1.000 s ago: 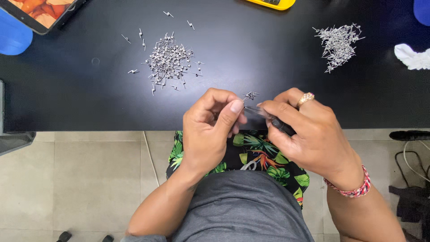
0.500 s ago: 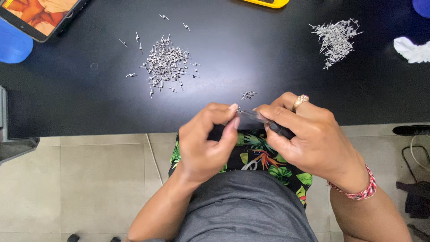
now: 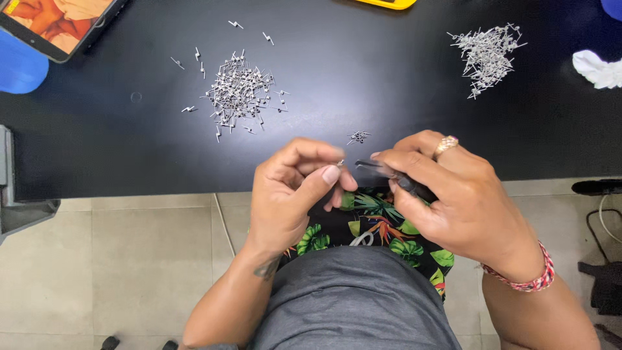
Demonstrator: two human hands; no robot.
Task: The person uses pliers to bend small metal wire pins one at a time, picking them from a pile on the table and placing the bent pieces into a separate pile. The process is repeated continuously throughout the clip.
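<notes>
Your left hand (image 3: pixel 291 191) pinches a tiny metal pin (image 3: pixel 341 163) between thumb and finger, just over the near edge of the black table (image 3: pixel 363 91). Your right hand (image 3: pixel 453 194) grips dark tweezers (image 3: pixel 389 174). The tweezers lie sideways, tips pointing left at the pin.

A black table (image 3: pixel 363 78) bears two heaps of small metal pins — one left (image 3: pixel 238 91), one right (image 3: pixel 486 53).
</notes>
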